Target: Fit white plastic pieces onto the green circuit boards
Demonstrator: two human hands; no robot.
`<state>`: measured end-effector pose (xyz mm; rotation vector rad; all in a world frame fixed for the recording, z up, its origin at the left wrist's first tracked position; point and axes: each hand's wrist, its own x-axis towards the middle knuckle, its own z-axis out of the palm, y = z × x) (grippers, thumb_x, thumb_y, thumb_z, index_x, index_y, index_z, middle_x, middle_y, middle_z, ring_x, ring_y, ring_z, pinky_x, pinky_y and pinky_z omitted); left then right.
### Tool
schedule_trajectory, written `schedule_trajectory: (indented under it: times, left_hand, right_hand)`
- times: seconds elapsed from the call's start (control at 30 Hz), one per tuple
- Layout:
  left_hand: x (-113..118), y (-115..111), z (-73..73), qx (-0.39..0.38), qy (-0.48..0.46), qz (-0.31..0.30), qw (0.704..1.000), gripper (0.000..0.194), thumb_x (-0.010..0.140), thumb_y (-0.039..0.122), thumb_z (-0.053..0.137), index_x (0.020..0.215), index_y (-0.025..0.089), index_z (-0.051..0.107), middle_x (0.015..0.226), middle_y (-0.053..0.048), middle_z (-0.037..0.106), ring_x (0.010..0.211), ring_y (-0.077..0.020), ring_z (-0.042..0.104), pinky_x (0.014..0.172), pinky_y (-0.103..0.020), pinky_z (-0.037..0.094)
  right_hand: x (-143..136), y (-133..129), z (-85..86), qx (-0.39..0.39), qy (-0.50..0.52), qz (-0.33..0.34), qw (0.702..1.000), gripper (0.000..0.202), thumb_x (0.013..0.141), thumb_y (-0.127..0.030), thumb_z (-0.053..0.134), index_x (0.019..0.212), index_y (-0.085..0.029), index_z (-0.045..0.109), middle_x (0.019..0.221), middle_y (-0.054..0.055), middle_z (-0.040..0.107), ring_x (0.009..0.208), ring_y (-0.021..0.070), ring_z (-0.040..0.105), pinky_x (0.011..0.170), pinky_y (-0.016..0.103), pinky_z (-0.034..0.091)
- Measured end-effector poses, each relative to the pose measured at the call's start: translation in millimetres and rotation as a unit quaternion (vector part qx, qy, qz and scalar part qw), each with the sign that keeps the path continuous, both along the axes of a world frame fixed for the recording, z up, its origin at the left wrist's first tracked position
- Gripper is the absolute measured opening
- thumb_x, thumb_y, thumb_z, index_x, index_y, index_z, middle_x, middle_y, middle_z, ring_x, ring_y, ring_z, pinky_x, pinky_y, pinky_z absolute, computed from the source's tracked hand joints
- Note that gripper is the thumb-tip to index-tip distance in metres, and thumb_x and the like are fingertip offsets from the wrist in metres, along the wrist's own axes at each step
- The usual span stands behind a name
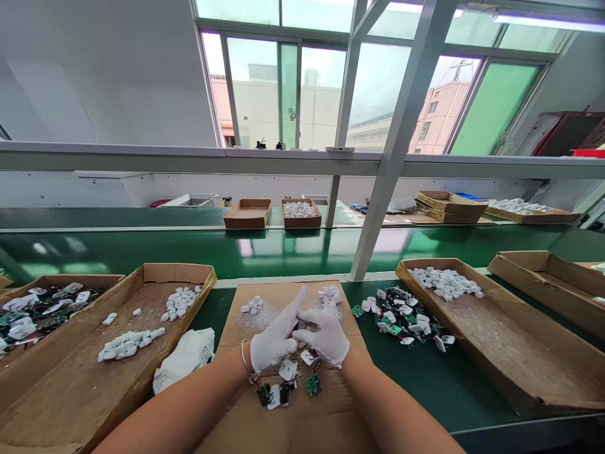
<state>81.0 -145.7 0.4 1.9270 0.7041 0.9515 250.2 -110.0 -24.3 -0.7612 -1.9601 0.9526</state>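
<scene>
White gloves cover both hands, which meet above a cardboard sheet (302,435). My left hand (274,340) has its thumb and fingers closed toward the right, and my right hand (327,335) pinches against it. Something small and dark lies between the fingertips, mostly hidden. Just below them on the cardboard are white plastic pieces (288,370) with wires, and a green circuit board (312,384). Beyond the hands sit two small heaps of white parts, a left heap (253,306) and a right heap (329,294).
A cardboard tray (61,384) with white parts stands at left, a white cloth (186,358) beside it. To the right lie a pile of wired circuit boards (401,315) and another tray (520,353). A metal post (397,145) rises behind the cardboard, before a green conveyor (142,252).
</scene>
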Motion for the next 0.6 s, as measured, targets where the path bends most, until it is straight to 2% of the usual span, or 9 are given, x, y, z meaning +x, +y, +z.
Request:
schedule_trajectory:
  times: [0.1,0.2,0.27,0.33,0.43,0.6]
  left_hand:
    - [-14.1,10.1,12.1,-0.036,0.019,-0.038,0.998,0.099,0.076,0.082,0.034,0.152,0.023,0.013,0.158,-0.007,0.020,0.142,-0.0338,0.025,0.117,-0.050,0.018]
    - [-26.4,18.0,26.1,0.016,0.111,0.032,0.993,0.086,0.078,0.073,0.049,0.148,0.027,0.030,0.159,-0.005,0.019,0.145,-0.0331,0.018,0.118,-0.052,0.011]
    - [-28.6,20.3,31.1,0.070,0.193,0.067,0.976,0.074,0.078,0.062,0.062,0.142,0.031,0.043,0.156,-0.005,0.028,0.144,-0.0334,0.022,0.118,-0.054,0.007]
    - [-26.3,21.0,30.9,0.102,0.224,0.073,0.966,0.063,0.077,0.055,0.067,0.134,0.032,0.053,0.148,-0.006,0.042,0.140,-0.0326,0.031,0.118,-0.055,0.009]
    - [-18.9,19.7,25.0,0.097,0.183,0.084,0.975,0.055,0.076,0.051,0.071,0.125,0.029,0.062,0.136,-0.008,0.057,0.133,-0.0314,0.042,0.115,-0.050,0.024]
    - [-3.9,8.7,21.8,0.062,0.083,0.105,0.989,0.045,0.076,0.048,0.070,0.112,0.021,0.070,0.115,-0.008,0.069,0.114,-0.0299,0.058,0.103,-0.042,0.042]
  right_hand:
    - [1.8,1.6,5.4,-0.080,0.053,0.013,0.995,0.019,0.073,-0.035,0.070,0.083,-0.018,0.072,0.076,0.004,0.068,0.071,0.0180,0.059,0.068,0.029,0.047]
    - [2.4,3.3,9.7,-0.154,0.117,0.058,0.979,0.020,0.075,-0.037,0.067,0.080,-0.018,0.071,0.076,0.004,0.068,0.071,0.0181,0.061,0.068,0.029,0.049]
    - [1.8,4.1,10.6,-0.202,0.155,0.094,0.962,0.017,0.074,-0.035,0.068,0.076,-0.019,0.070,0.073,0.003,0.066,0.067,0.0170,0.060,0.065,0.028,0.049]
    - [0.1,3.6,10.5,-0.246,0.200,0.123,0.940,0.014,0.070,-0.032,0.070,0.074,-0.019,0.070,0.070,0.002,0.063,0.061,0.0153,0.057,0.060,0.027,0.047]
    - [-4.0,-0.6,10.7,-0.279,0.261,0.151,0.912,0.010,0.066,-0.026,0.073,0.070,-0.018,0.069,0.066,0.001,0.061,0.056,0.0136,0.053,0.055,0.026,0.044]
    - [-8.9,-9.6,13.1,-0.281,0.299,0.170,0.896,0.009,0.067,-0.024,0.074,0.070,-0.018,0.068,0.061,0.000,0.058,0.055,0.0130,0.048,0.053,0.026,0.040]
